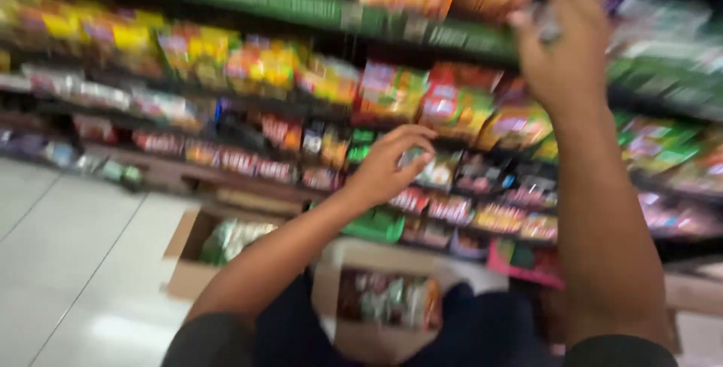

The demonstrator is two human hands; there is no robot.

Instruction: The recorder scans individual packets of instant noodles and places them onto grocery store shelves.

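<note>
Where the view begins at the left, a pale tiled floor [60,261] runs beside the shelves [301,7], with an open cardboard box [188,250] standing on it; green-and-white packets lie inside, their kind not legible. Just right of the box, the left forearm rises from a dark sleeve at the bottom edge and angles up toward the middle shelf. The left hand [388,164] is curled, fingers bent and drawn toward the thumb, held at or just in front of a row of small packets [437,167]; blur prevents confirming contact or a grasp. Below it, a second box [388,299] of packets sits low, partly covered by the person's dark clothing. Further right, the right arm stands nearly vertical, fully extended upward. The right hand [561,32] is at the top shelf, fingers closed around a small pale-and-grey item [548,28]; the item is mostly hidden by the fingers and cannot be identified. The fingertips are cut off by the top edge. Motion blur smears all the packets on the shelves into colour patches, chiefly yellow, red, orange and green.
</note>
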